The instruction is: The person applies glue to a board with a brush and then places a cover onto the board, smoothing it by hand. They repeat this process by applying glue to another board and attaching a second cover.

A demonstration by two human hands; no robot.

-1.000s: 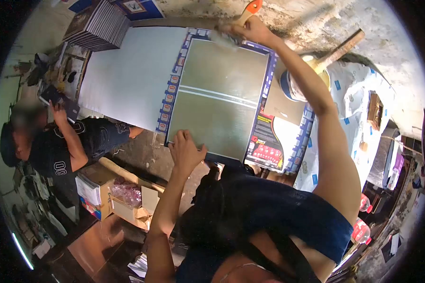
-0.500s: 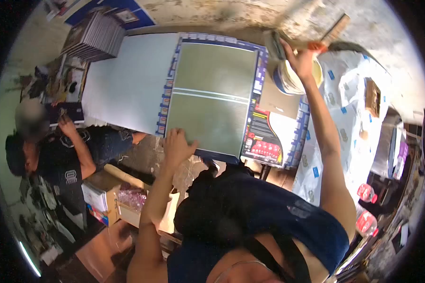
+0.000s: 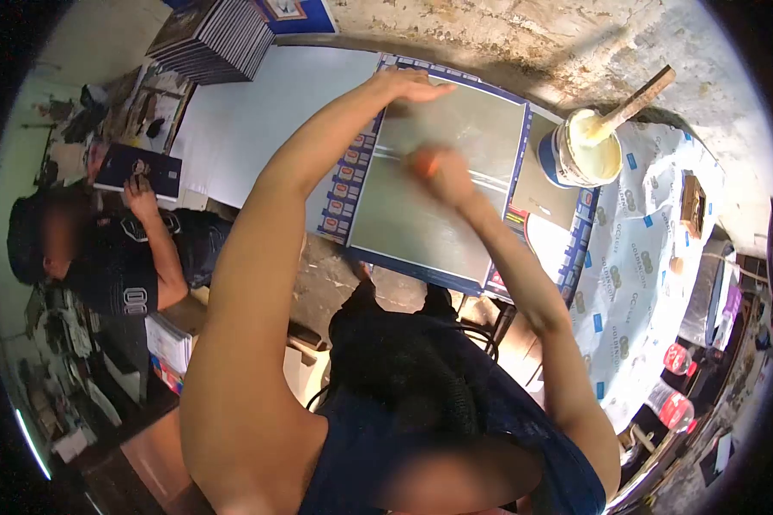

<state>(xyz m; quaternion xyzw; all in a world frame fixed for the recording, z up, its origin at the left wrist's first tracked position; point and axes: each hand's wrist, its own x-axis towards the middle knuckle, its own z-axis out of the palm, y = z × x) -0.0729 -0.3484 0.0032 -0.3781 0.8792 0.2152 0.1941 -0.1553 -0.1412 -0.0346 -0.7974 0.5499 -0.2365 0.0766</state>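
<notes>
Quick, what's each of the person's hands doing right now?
Left hand: open, fingers outstretched, by the grey-green panel's far edge.
Right hand: closed around an orange handle, blurred.

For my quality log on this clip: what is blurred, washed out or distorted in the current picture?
Head view: fisheye bending, with black corners; motion blur on the right hand and its orange handle, whose shape can't be read; bright glare patches on the printed sheet; a dark shadow streak on the stained wall.
</notes>
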